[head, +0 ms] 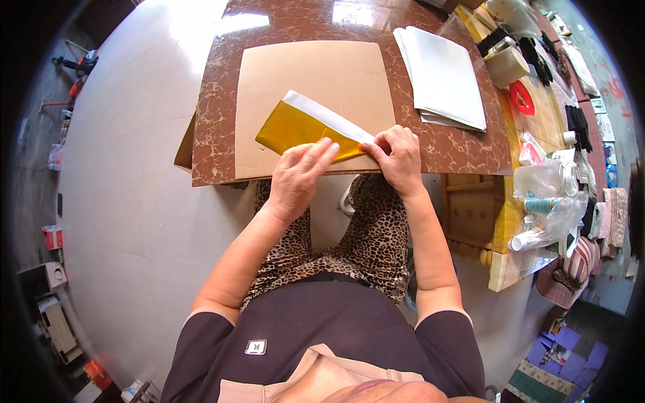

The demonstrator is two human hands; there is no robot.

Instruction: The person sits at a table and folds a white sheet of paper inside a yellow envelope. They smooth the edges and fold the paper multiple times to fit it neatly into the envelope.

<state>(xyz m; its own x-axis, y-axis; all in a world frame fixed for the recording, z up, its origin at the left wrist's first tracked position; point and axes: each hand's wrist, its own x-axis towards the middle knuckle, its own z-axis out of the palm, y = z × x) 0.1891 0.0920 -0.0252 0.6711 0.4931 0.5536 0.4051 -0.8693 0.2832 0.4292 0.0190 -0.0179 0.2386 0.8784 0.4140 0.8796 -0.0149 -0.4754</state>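
Observation:
A folded sheet of gold foil paper point(297, 128) with a white strip point(327, 116) along its far edge lies slanted on a flat piece of brown cardboard point(312, 65). My right hand point(400, 156) pinches the sheet's right end between thumb and fingers. My left hand point(300, 174) rests its extended fingertips on the near part of the foil, without gripping it, and hides some of that edge. To the right lies a stack of white paper sheets point(446, 75), slightly fanned at one corner.
The cardboard covers much of a brown marble-patterned table point(216, 126), whose front edge is just before my legs. On the right, a wooden bench point(524, 272) carries plastic bags point(544, 179), a red dish point(521, 98) and a beige container point(506, 68). A cardboard box point(185, 146) stands beside the table's left side.

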